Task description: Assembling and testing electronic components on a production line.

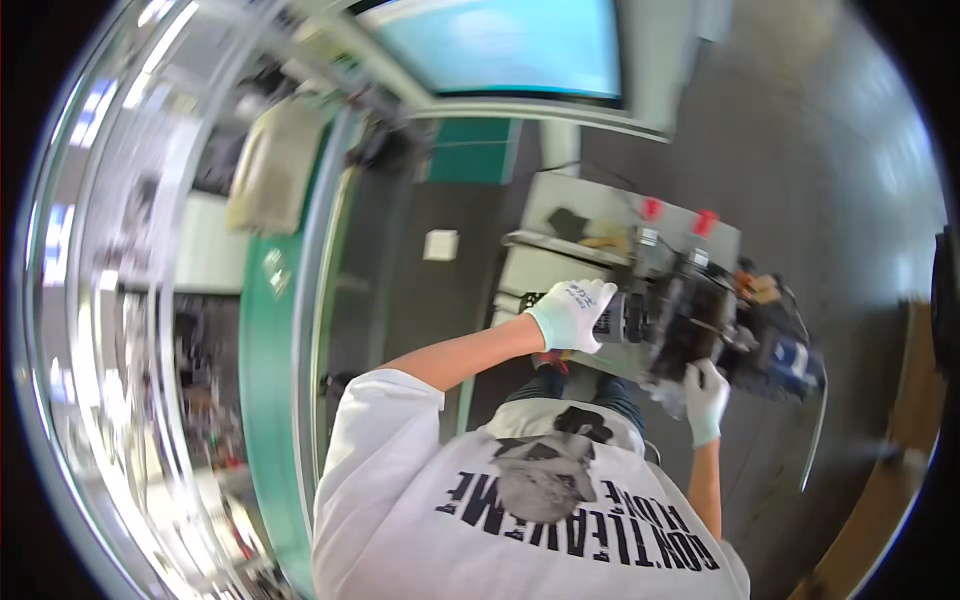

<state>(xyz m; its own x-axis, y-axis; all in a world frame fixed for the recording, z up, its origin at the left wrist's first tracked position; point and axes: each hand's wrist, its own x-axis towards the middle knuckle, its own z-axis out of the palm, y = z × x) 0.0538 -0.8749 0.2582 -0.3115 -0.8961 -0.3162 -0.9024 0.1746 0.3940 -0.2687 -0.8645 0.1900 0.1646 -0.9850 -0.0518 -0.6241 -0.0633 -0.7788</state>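
My left hand (572,312), in a white glove, is closed around a dark grey and black cylindrical device (618,318) with a ribbed black end pointing right. Its exact kind I cannot make out. Lower and to the right, my right hand (706,395), also gloved, has its fingers curled at the near edge of a dark, box-like container (692,318). Whatever those fingers hold is too small or hidden to name. Clear, plastic-looking material (668,396) hangs by the container's near edge, close to my right hand.
A pale work table (575,195) holds a dark cloth-like item and two red-topped pieces (705,222). Blue and black items (790,355) lie to the right. A large screen (500,45) stands ahead; a green bench (268,400) runs along the left. Brown cardboard (900,400) is far right.
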